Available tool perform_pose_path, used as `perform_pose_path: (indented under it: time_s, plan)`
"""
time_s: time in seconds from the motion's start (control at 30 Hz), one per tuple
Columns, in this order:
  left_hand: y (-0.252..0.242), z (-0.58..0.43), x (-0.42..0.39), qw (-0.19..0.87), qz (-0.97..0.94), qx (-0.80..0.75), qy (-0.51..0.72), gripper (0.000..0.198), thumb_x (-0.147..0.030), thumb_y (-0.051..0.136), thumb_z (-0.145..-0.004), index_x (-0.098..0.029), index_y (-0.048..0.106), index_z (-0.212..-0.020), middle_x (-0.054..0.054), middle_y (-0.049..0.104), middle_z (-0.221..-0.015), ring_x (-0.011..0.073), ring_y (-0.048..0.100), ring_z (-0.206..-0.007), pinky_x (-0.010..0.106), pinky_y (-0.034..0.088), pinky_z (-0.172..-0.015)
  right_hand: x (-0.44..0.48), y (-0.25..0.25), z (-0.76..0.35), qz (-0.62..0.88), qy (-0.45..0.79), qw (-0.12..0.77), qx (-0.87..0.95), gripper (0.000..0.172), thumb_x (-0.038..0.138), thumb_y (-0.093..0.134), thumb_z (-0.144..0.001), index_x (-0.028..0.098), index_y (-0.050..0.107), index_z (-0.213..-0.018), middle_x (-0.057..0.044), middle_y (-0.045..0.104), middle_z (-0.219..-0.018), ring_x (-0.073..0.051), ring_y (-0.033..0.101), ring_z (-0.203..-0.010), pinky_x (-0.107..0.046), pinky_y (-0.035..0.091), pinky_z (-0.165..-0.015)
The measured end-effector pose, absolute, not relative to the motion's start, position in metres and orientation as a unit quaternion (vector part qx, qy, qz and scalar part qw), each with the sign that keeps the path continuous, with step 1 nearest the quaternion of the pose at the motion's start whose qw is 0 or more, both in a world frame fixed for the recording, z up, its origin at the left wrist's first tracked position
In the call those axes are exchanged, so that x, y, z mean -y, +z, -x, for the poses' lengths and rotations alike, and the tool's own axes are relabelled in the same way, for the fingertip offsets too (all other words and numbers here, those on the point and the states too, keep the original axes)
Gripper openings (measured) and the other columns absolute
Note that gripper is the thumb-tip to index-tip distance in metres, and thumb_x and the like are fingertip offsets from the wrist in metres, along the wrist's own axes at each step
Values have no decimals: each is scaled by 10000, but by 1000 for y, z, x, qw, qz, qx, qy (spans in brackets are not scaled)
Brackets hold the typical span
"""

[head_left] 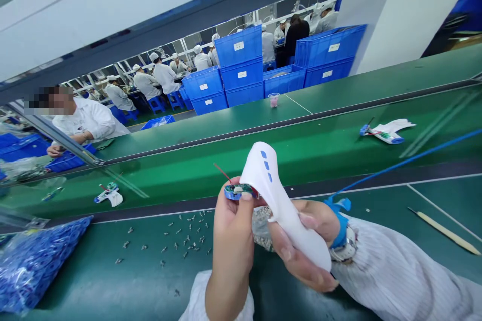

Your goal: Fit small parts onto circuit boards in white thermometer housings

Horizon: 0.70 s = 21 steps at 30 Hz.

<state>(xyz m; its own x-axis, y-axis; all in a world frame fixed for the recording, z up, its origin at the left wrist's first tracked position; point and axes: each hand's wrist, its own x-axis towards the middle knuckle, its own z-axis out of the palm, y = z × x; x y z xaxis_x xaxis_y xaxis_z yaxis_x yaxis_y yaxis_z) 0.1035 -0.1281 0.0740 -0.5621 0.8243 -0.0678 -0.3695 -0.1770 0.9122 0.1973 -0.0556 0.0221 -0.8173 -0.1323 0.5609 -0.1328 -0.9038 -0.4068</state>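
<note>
My right hand is wrapped around the handle of a white gun-shaped plastic housing with three blue buttons, held tilted above the bench. Between the thumb and fingers of my left hand is a small green circuit board with a blue rim; a thin red wire sticks up from it. The board sits right beside the wide head of the housing, and red wire shows between them. Behind my hands, partly hidden, lies a clear bag of small metal parts. A blue wrist strap circles my right wrist.
Several small metal parts lie scattered on the green bench. At left is a bag of blue plastic pieces; at right, a pointed wooden-handled tool. Partly assembled units rest on the green belt. A co-worker sits across.
</note>
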Motion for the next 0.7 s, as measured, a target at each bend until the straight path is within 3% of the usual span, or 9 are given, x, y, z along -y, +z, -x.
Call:
perform_pose_path:
  time_s: [0.1, 0.17, 0.23, 0.3, 0.4, 0.5, 0.7]
  plan:
    - [76, -101, 128, 378, -227, -482, 757, 153, -324, 676, -820, -188, 625, -868, -9, 701, -720, 112, 660, -634, 188, 520, -588, 55, 13, -201, -320, 918, -17, 233, 489, 478, 531, -851, 26, 618, -1018, -83, 624, -652, -136, 582, -447, -221, 483, -374]
    - [76, -99, 130, 358, -231, -476, 769, 159, -327, 700, -800, -190, 649, -865, -3, 711, -753, 110, 665, -676, 180, 523, -618, 49, 12, -204, -301, 909, -37, 285, 537, 540, 548, -829, 35, 622, -993, -83, 617, -664, -146, 592, -463, -228, 481, -376]
    - [76, -96, 132, 326, -235, -477, 782, 171, -310, 727, -772, -197, 678, -891, -3, 718, -796, 103, 664, -719, 172, 524, -664, 39, 19, -208, -214, 893, -32, 396, 629, 639, 531, -808, 39, 629, -967, -92, 619, -689, -151, 599, -511, -234, 481, -415]
    - [76, -94, 135, 292, -247, -493, 781, 171, -261, 740, -749, -205, 702, -906, -9, 721, -803, 93, 658, -729, 156, 517, -684, 27, 32, -211, -59, 841, 34, 536, 646, 681, 502, -812, 59, 635, -923, -97, 628, -735, -150, 603, -607, -253, 498, -535]
    - [78, -93, 137, 275, -285, -539, 743, 157, -168, 726, -708, -209, 718, -860, -23, 709, -741, 89, 634, -675, 142, 501, -633, 18, 55, -214, 182, 697, 248, 647, 451, 556, 518, -849, 119, 624, -824, -58, 614, -772, -142, 563, -715, -276, 468, -697]
    - [83, -95, 139, 285, -325, -592, 680, 149, -148, 705, -686, -208, 718, -822, -24, 687, -690, 104, 600, -620, 162, 478, -567, 26, 75, -219, 280, 580, 388, 659, 248, 393, 563, -803, 153, 622, -788, -23, 582, -748, -137, 529, -703, -265, 433, -671]
    - [92, -102, 140, 260, -433, -658, 559, 148, -180, 745, -617, -205, 722, -761, -10, 671, -664, 132, 578, -560, 207, 466, -528, 56, 98, -225, 255, 579, 320, 705, 135, 258, 624, -717, 142, 677, -671, -36, 611, -718, -130, 556, -644, -240, 432, -583]
